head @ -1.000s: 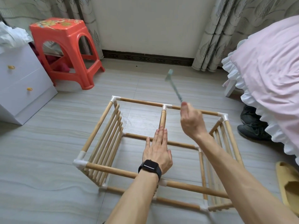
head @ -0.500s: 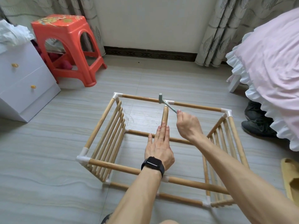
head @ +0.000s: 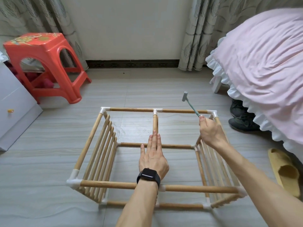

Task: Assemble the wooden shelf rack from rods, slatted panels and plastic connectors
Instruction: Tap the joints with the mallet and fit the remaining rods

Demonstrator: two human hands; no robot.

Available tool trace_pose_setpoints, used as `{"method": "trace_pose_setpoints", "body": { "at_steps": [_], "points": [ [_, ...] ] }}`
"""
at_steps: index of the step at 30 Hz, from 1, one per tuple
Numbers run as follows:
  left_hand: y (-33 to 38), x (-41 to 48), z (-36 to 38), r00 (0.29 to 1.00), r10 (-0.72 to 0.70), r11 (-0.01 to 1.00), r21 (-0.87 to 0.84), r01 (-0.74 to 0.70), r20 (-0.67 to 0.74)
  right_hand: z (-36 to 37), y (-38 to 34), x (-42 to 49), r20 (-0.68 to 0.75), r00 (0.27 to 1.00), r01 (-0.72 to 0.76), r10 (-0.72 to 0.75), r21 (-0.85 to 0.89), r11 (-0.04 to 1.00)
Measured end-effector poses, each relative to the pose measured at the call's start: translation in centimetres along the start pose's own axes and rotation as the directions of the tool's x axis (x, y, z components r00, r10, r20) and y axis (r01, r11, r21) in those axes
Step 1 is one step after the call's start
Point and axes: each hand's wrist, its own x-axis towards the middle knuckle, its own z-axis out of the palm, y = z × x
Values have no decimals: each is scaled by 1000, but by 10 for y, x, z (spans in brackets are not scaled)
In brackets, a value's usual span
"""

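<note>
1. Rack (head: 106, 184) stands on the floor (head: 49, 161) in front of the person as a closed box frame, with white connectors visible at the corners.
2. Left panel (head: 101, 154) and right panel (head: 213, 169) are fitted as the two slatted sides. Long rods join them front and back, top and bottom.
3. Centre rod (head: 155, 123) spans the top between two T-connectors.
4. Left hand (head: 153, 158): grip open, fingers straight and flat along the centre rod, pressing down.
5. Right hand (head: 210, 131): grip closed round the handle of a small hammer (head: 192, 107). The head is raised above the far right corner connector (head: 213, 112), clear of it.
6. Judgement: structure largely built, and the current step looks like tapping joints home.
7. Left to do, probably: seat the remaining joints. No loose parts are in view, so whether another tier follows cannot be told.
</note>
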Motion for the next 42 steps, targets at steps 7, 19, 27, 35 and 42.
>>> {"method": "trace_pose_setpoints", "body": {
  "at_steps": [7, 19, 27, 35, 42],
  "points": [
    [2, -1, -4, 1000, 12, 1000, 24, -13, 25, -44, 64, -9, -107, 975, -211, 196, -150, 966],
    [5, -3, -6, 999, 30, 999, 14, -30, 22, -61, 78, 3, -152, 982, -122, 114, -42, 992],
    [8, -3, -7, 1000, 18, 999, 47, -18, 17, -58, 72, 7, -71, 962, -267, 265, -14, 964],
    [8, 0, -6, 1000, 5, 998, 68, -7, 24, -58, 68, 20, -7, 972, -237, 237, -80, 968],
    [11, 7, -8, 1000, 0, 998, 65, -1, 27, -57, 60, 18, -43, 970, -240, 239, -30, 970]
  ]
}}
